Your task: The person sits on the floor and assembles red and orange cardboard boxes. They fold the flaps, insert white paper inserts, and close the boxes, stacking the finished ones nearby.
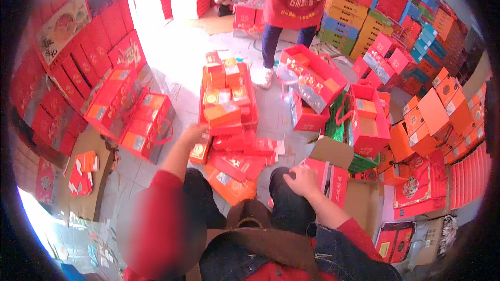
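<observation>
My left hand point(195, 133) reaches forward past my left knee, its fingers over the upper end of a small orange box point(200, 151) with a pale round mark. The hand appears closed on that box, though the fingertips are partly hidden. Just right of it stands a long red crate point(251, 88) piled with small orange boxes point(223, 113). Flattened red cartons point(239, 164) and an orange carton point(229, 186) lie in front of the crate, between my knees. Over my right knee rests my right hand point(303, 181), holding nothing, its fingers slightly apart.
Red gift boxes with handles point(148, 125) stand on the left. To the right are an open red gift box point(369, 119), a green crate point(362, 163), an open cardboard carton point(363, 203) and stacked orange boxes point(437, 112). A person in a red apron point(294, 1) stands ahead.
</observation>
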`<state>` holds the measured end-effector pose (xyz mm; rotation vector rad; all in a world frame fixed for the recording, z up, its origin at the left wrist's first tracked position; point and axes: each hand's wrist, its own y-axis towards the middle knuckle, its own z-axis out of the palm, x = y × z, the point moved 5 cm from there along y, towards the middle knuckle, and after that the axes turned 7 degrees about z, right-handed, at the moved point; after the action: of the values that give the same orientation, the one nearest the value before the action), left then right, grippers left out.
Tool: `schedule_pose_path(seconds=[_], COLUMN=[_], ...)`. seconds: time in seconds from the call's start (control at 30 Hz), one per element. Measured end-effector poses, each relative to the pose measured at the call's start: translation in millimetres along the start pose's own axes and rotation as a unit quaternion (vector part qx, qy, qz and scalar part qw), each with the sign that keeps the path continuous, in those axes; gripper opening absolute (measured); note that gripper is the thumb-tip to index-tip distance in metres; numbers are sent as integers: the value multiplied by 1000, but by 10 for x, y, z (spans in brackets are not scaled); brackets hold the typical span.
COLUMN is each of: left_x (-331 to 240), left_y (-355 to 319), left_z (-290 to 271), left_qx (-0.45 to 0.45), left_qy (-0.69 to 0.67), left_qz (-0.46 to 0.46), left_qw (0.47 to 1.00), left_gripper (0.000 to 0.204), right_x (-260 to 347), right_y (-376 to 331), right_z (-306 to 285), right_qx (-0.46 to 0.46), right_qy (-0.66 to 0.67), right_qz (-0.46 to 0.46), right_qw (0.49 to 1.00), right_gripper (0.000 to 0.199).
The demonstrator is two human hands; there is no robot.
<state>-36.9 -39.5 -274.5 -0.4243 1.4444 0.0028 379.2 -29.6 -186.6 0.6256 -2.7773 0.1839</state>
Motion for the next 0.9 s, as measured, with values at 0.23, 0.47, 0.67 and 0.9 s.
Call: schedule_pose_path(seconds=[0.23,0.47,0.67,0.9], left_x=[1200,151,234,230], left_y=[-85,-399,-274,-190], left_z=[-536,312,39,-453], left_qx=[-47,-230,-313,-392], left_qy=[-142,-211,-159,-103], left_qz=[-27,29,48,62], left_qw=[988,950,935,912], left_gripper=[22,26,28,35], right_x=[87,-222,1085,1128], right_y=[69,421,2124,3497], right_z=[62,205,-1062,-794], right_qx=[23,147,174,41], right_qy=[-3,442,739,747], right_qz=[-13,125,98,135], right_qw=[1000,876,643,650], right_gripper=[39,42,83,67])
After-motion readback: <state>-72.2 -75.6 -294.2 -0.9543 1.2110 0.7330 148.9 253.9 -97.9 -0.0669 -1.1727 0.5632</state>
